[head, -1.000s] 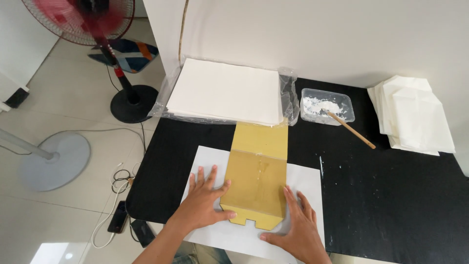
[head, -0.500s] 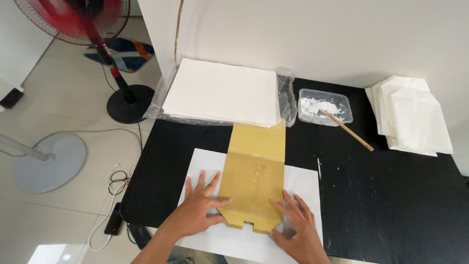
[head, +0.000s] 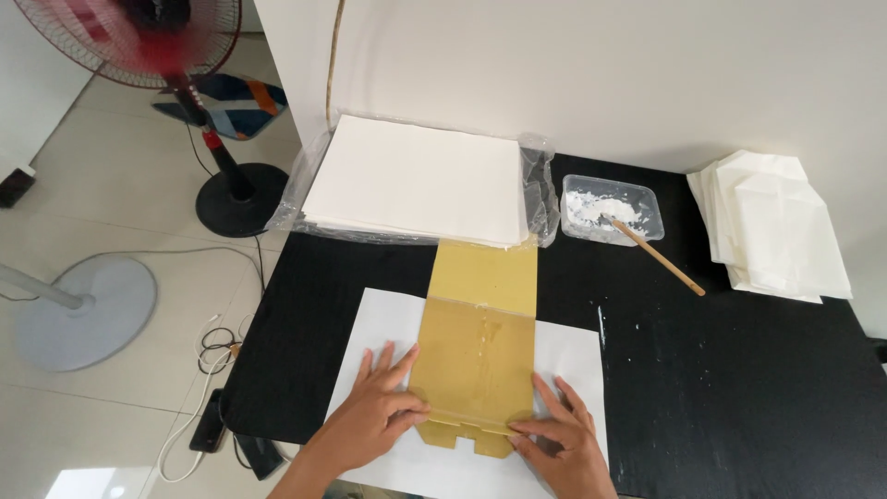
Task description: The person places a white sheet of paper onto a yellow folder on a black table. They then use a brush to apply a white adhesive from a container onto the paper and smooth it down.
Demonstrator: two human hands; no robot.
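Both flat hands have slid to the near end of the card (head: 479,356) on the paper (head: 388,323) by the table's front edge, left hand (head: 374,411) and right hand (head: 564,442) pressing with fingers spread, gripping nothing.

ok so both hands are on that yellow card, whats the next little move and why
Probably fold the left side of the white sheet up over the yellow card. The left hand and right hand press flat on the card's lower corners, so it sits centred on the sheet with white margins bare on both sides. Neither margin is folded yet.
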